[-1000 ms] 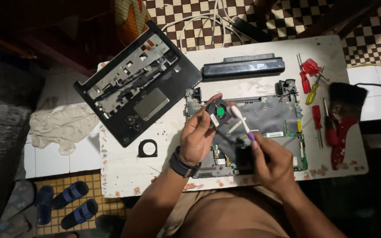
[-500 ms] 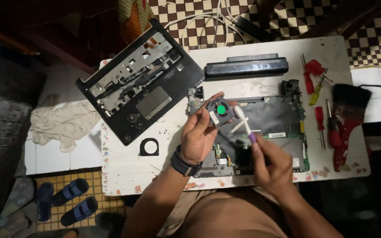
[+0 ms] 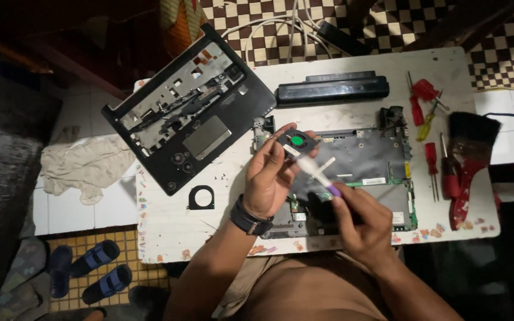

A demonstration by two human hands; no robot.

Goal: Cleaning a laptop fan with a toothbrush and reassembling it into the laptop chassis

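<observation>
Dim tiled flooring surrounds a paint-flecked white table [image 3: 340, 77], above which the left hand [image 3: 269, 175] pinches a small black fan [image 3: 295, 141] with a green hub while the right hand [image 3: 361, 223] grips a white toothbrush [image 3: 319, 172] against it. Below them lies the bared laptop base [image 3: 370, 160]. Judging by the removed keyboard frame [image 3: 191, 107], battery [image 3: 331, 89] and idle screwdrivers [image 3: 423, 98], stripping looks done, cleaning underway, reassembly untouched.

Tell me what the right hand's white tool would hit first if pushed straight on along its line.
Likely the small black fan that the left hand holds: the white tool in the right hand points up-left at it, though depth is unclear.
</observation>
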